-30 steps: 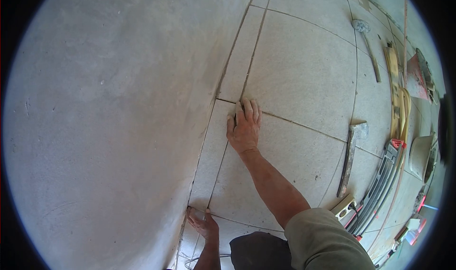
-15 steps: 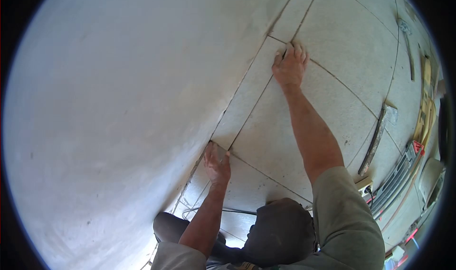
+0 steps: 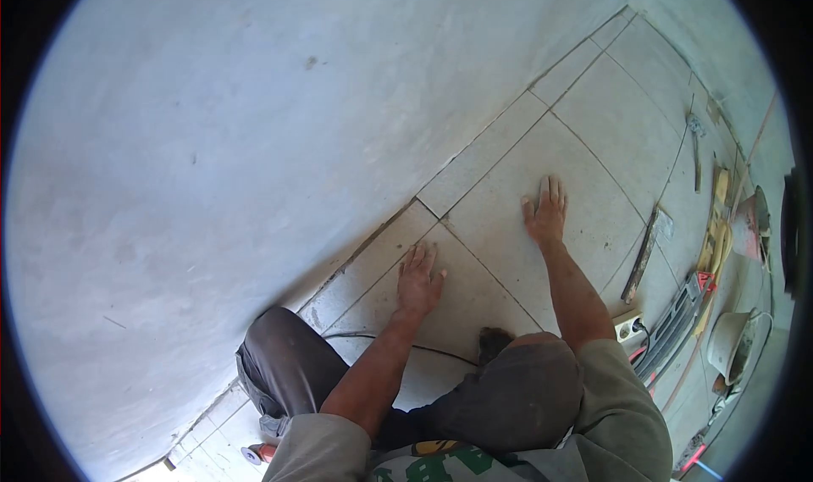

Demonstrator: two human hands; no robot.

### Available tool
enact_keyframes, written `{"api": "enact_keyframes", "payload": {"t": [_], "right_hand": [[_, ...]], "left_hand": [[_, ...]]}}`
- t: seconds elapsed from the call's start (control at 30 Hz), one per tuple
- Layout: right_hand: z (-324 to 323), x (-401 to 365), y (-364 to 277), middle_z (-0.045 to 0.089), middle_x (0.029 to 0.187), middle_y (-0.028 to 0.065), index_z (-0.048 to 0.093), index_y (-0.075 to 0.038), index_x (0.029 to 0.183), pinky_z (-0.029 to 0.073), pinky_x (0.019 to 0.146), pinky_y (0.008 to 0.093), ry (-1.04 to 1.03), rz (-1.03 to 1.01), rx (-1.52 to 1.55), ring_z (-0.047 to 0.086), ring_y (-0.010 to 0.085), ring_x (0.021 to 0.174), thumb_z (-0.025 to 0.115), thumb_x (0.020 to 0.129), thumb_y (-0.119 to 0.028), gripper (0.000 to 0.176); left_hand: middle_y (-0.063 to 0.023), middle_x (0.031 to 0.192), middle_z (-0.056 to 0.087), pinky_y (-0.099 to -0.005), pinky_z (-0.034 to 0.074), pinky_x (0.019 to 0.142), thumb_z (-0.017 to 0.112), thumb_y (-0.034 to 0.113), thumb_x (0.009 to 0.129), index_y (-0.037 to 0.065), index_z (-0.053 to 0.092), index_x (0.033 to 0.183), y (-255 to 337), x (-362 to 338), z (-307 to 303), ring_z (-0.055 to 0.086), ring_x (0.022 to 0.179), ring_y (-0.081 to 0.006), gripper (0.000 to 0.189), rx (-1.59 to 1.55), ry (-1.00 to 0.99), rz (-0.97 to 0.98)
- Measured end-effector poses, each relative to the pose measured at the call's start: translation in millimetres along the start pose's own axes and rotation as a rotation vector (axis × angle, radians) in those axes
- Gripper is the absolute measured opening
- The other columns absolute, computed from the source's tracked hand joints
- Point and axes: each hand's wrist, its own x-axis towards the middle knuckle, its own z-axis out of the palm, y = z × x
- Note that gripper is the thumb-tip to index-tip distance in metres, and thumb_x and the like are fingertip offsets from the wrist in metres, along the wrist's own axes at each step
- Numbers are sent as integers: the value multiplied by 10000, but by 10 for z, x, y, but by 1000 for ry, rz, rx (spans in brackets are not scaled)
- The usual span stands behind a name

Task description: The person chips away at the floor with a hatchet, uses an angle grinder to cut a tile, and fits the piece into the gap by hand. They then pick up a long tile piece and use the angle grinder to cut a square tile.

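My left hand (image 3: 417, 283) rests on the floor tiles with its fingers stretched, close to the joint beside the narrow edge strip. Farther forward, my right hand (image 3: 546, 215) lies flat on a large pale floor tile (image 3: 584, 185), fingers extended and holding nothing. Along the wall foot runs a narrow cut tile (image 3: 487, 153), set in line with other strips. A dark joint separates it from the large tile, and its near end meets another narrow tile (image 3: 394, 249) by the wall.
The pale wall (image 3: 254, 143) rises on the left. At right lie a hatchet-like tool (image 3: 647, 257), a hammer (image 3: 697, 156), a power strip (image 3: 627, 325), a tile cutter (image 3: 673, 325) and buckets (image 3: 727, 344). A black cable (image 3: 440, 351) crosses near my knees.
Both hands have left the ends of the narrow tile. The right has moved back onto the large tile, and the left lies flat beside the strip. The view has shifted.
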Motion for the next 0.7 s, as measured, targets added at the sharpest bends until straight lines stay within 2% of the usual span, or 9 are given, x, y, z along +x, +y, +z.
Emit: {"api": "enact_keyframes", "payload": {"t": [0.07, 0.13, 0.4, 0.47, 0.7], "right_hand": [[15, -131, -33, 156, 1570, 143, 230, -5, 1475, 53, 1190, 458, -12, 0, -46, 77, 306, 1464, 472, 944, -402, 706], [15, -209, -86, 129, 1582, 121, 207, -32, 1493, 35, 1188, 462, -36, 40, -52, 54, 292, 1469, 375, 969, -429, 679], [-48, -231, -176, 110, 1586, 113, 150, -60, 1512, 30, 1189, 457, -59, 60, -109, 52, 276, 1469, 358, 974, -421, 681], [-78, -217, -179, 105, 1587, 110, 136, -62, 1514, 30, 1189, 456, -71, 73, -101, 51, 275, 1469, 354, 975, -420, 683], [-93, -238, -201, 96, 1588, 101, 124, -66, 1516, 18, 1196, 432, -79, 90, -87, 38, 265, 1470, 338, 981, -425, 680]], "left_hand": [[-183, 1474, 370, -484, 282, 1106, 657, 223, 849, 73, 493, 1355, -87, -34, -77, 317, 1376, -361, 553, -58, -47, 48], [-180, 1471, 376, -481, 282, 1107, 655, 225, 849, 71, 499, 1350, -159, -93, -51, 321, 1375, -357, 546, -55, -24, 65], [-175, 1465, 387, -478, 278, 1108, 636, 238, 854, 67, 502, 1346, -44, -97, -24, 341, 1359, -367, 538, 21, -25, 19], [-137, 1499, 345, -501, 220, 1137, 624, 253, 872, 85, 467, 1378, -30, -67, -9, 280, 1400, -326, 556, 2, -52, -19], [-151, 1515, 315, -490, 207, 1145, 618, 272, 883, 74, 375, 1431, 117, 341, 33, 264, 1409, -325, 632, -38, 48, -16]]}}
